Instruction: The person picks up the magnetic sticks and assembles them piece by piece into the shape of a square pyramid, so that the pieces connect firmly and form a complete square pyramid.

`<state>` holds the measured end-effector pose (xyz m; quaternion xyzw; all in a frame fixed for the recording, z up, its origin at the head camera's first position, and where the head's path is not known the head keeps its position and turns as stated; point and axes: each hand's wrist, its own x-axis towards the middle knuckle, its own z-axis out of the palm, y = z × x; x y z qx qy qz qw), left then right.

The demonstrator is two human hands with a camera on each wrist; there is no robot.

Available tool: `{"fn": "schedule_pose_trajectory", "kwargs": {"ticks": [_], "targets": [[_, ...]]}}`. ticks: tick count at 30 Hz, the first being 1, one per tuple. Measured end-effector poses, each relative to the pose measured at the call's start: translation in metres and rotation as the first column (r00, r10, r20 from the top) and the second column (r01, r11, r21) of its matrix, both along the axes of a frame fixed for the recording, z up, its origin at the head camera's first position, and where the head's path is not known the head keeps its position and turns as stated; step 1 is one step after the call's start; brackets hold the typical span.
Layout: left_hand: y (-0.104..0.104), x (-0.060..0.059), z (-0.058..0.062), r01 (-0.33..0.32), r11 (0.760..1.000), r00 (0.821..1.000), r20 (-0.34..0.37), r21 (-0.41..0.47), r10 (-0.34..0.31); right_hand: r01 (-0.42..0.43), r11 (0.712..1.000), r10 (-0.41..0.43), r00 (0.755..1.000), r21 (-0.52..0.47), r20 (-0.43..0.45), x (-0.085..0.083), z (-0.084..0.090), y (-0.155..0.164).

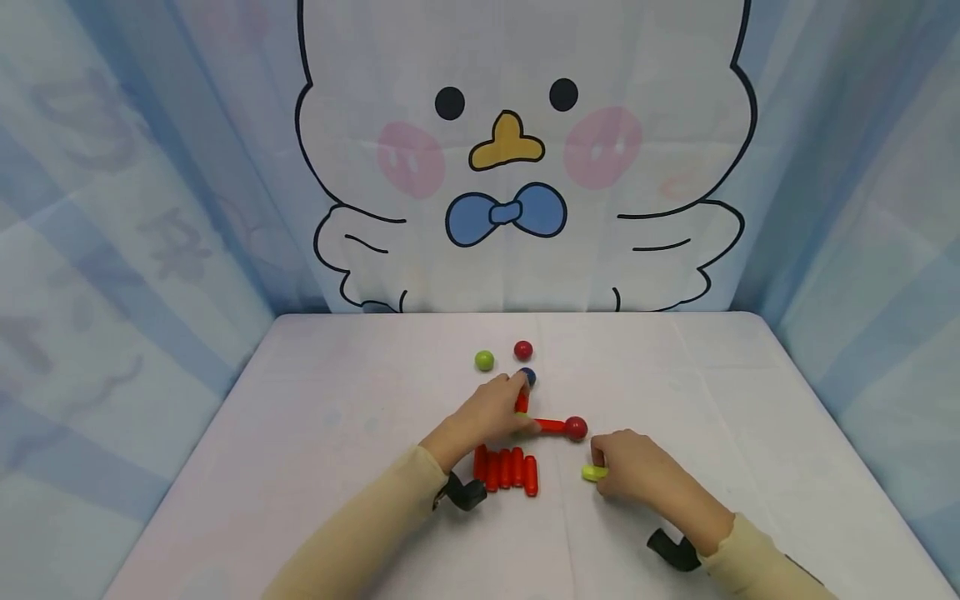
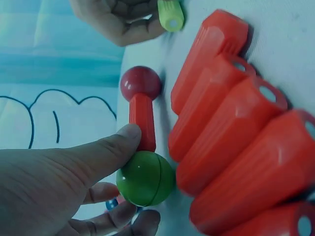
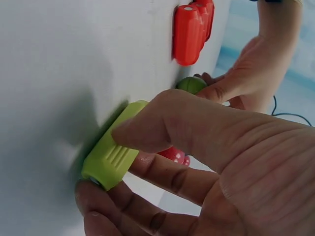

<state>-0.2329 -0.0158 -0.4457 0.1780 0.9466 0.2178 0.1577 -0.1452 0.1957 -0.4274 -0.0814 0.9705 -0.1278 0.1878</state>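
My left hand (image 1: 487, 414) pinches a green ball (image 2: 146, 178) at the corner of a small magnetic-stick build, its thumb lying against one red stick (image 2: 142, 120). That stick points right and ends in a red ball (image 1: 576, 428). Another red stick (image 1: 522, 403) runs away from me toward a blue ball (image 1: 529, 377), partly hidden by my fingers. Right of the build, my right hand (image 1: 637, 468) grips a yellow-green stick (image 3: 114, 155) low over the table, thumb on its ribbed side and fingers behind. A metal disc shows in that stick's end.
Several red sticks (image 1: 506, 469) lie side by side just in front of my left hand. Beyond the build sit a loose green ball (image 1: 484, 361) and a loose red ball (image 1: 523, 350). A printed curtain (image 1: 510, 267) hangs behind the white table (image 1: 360, 375).
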Motion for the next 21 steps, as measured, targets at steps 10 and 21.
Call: {"fn": "schedule_pose_trajectory", "kwargs": {"ticks": [10,21], "targets": [[-0.008,-0.012,-0.004,-0.015,0.995,0.999,-0.048,0.097,0.02,0.015,1.0,-0.015,1.0,-0.021,0.008,-0.003,0.0,0.007],[-0.011,-0.02,-0.009,-0.027,0.983,0.995,-0.09,0.18,0.044,0.014,1.0,-0.014,1.0,-0.009,0.013,-0.005,-0.004,0.006]]}}
